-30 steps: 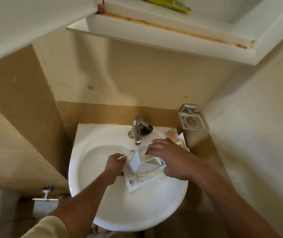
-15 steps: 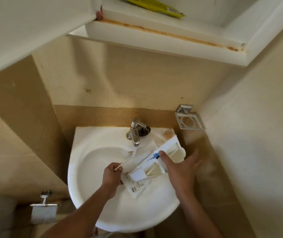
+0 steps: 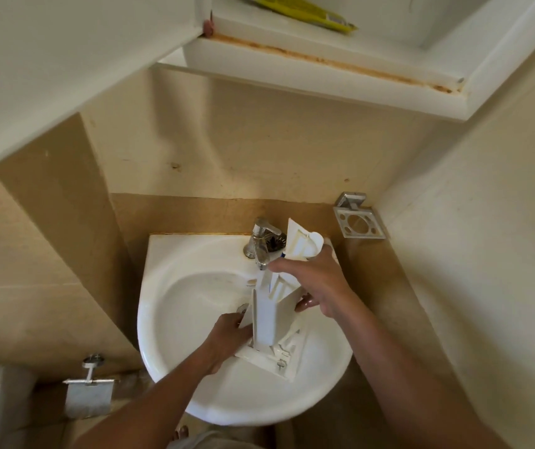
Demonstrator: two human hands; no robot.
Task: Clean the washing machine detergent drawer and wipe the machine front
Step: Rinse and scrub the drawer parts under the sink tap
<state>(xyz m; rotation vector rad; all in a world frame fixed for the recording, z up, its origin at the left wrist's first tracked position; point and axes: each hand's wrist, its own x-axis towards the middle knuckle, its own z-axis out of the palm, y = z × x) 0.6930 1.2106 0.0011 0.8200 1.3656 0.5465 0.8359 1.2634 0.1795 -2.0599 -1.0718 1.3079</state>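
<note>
You're in the drawer-cleaning half of the job, and the detergent drawer (image 3: 267,322) is up on end in the middle of the sink (image 3: 162,319), lower centre of the frame. Its front panel is down toward the bottom of the basin and its far end pokes up beside the tap (image 3: 261,244).

Your left hand (image 3: 227,335) has its fingers curled on the panel's lower-left edge. Your right hand (image 3: 319,286) is wrapped round the upper body of the drawer, thumb on the near side. Both hands are clamped on it.

This looks like a reposition to get at the underside or the back channels. The machine front, I'd judge, hasn't been reached yet. Next you'll want the drawer steadied with one hand and the dirty face turned under the spout or toward you. Keep the grip firm, because wet plastic on glazed ceramic can skate. I can't tell whether water is running.

A second ago the drawer lay low across the basin with your right hand over the top of it. Half a second ago that hand was spread at the far end. Now the drawer has swung upright. The thin stick your left hand pinched then isn't visible now.
</note>
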